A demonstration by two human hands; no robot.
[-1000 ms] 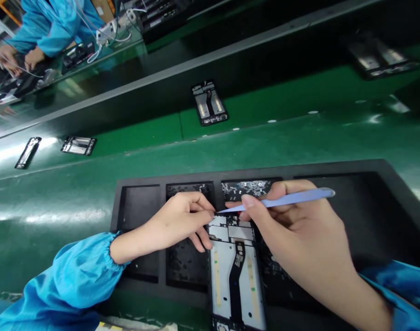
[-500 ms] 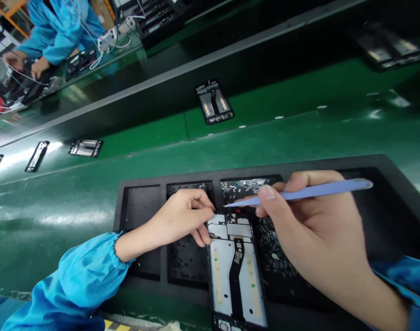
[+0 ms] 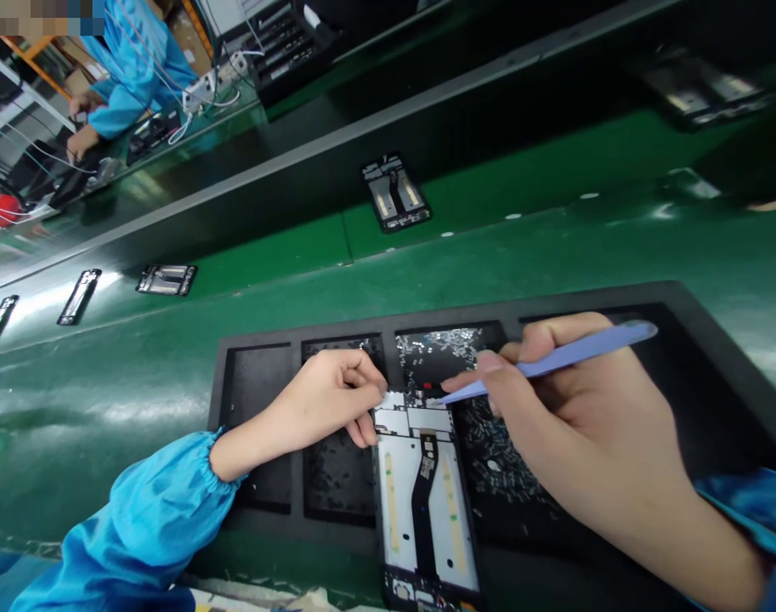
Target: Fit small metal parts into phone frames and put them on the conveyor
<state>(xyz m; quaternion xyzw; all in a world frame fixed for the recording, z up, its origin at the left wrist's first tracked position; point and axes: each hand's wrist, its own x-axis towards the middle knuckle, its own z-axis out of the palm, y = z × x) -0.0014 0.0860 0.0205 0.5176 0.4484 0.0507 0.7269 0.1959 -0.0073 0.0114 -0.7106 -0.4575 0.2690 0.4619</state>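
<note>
An opened phone (image 3: pixel 393 476) with silver plates and a black flex cable lies over a black partitioned tray (image 3: pixel 260 340), its top end away from me. My left hand (image 3: pixel 330 395) has its fingers closed on the phone's upper left edge. Between the thumb and fingers of my right hand (image 3: pixel 585 416) is a pair of lavender tweezers (image 3: pixel 572 347). Their tip points left and down onto the parts at the phone's upper right. Whether anything is pinched in the tip is too small to tell.
Tiny silver pieces (image 3: pixel 442 342) and dark small parts (image 3: pixel 508 463) lie in tray compartments. Beyond, other opened phones (image 3: pixel 397 195) rest along the green strip, several to the left. A co-worker in blue sleeves (image 3: pixel 126 106) works across the bench beside a power strip (image 3: pixel 202 89).
The tweezers in my right hand have come down and now reach the phone's upper right parts. My left hand keeps its grip at the edge. The view has shifted slightly.
</note>
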